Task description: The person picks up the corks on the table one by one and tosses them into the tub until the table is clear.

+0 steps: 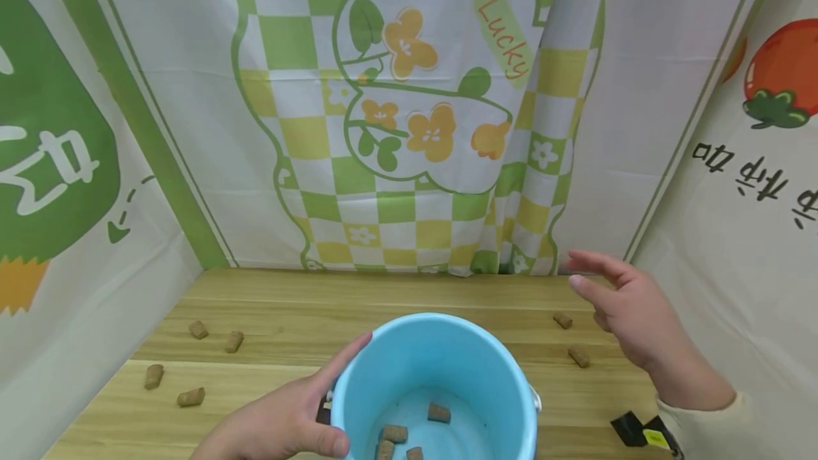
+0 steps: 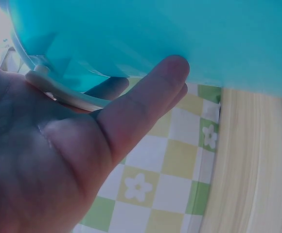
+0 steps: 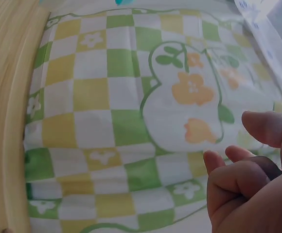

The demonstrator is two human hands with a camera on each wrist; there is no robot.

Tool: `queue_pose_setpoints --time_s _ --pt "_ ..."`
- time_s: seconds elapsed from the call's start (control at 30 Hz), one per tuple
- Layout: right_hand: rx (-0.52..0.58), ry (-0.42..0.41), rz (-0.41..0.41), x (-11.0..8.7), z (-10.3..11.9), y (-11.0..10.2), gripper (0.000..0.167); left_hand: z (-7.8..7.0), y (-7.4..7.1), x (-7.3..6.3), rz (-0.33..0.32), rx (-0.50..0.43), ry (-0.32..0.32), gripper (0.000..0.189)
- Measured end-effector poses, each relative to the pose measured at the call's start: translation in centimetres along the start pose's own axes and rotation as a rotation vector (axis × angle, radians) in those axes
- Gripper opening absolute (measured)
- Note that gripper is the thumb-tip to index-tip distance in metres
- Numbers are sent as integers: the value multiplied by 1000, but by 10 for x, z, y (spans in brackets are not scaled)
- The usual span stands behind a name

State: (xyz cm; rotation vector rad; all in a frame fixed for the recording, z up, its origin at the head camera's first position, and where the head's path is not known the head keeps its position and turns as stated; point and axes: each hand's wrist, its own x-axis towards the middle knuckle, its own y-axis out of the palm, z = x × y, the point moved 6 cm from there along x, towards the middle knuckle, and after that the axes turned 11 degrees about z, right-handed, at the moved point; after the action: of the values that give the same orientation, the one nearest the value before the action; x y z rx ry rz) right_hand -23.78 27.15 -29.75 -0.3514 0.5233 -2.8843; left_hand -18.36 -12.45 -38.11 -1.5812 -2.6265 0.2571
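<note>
A light-blue bucket (image 1: 441,350) stands at the table's near edge, with several brown corks (image 1: 439,413) on its floor. My left hand (image 1: 281,414) lies along the bucket's left outer wall, fingers extended and thumb near the rim. In the left wrist view, straight fingers (image 2: 146,102) touch the blue wall beside the white carrying handle (image 2: 65,92). Raised over the right side of the table, my right hand (image 1: 639,314) holds nothing; its thumb and forefinger are apart and the other fingers are bent. Two corks (image 1: 578,356) lie to its left on the wood.
More corks (image 1: 190,397) are scattered over the left part of the wooden table (image 1: 287,311). A black item with a yellow label (image 1: 655,437) is by the right sleeve. Printed curtains (image 1: 402,233) hang behind the table, with printed sheets on both sides.
</note>
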Motion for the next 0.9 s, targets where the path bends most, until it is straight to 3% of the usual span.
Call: queue_pose_setpoints --time_s 0.13,0.3,0.67,0.9 --pt "373 -18 56 7 -23 -10 26 0 0 0 0 -7 -1 107" --pt "551 8 78 9 -46 -21 26 1 1 0 -1 -19 -14 107" --pt "620 106 47 3 -79 -32 26 0 2 -1 -8 -25 -18 105" --pt "587 269 30 1 -131 -41 24 0 0 0 -10 -4 -10 105"
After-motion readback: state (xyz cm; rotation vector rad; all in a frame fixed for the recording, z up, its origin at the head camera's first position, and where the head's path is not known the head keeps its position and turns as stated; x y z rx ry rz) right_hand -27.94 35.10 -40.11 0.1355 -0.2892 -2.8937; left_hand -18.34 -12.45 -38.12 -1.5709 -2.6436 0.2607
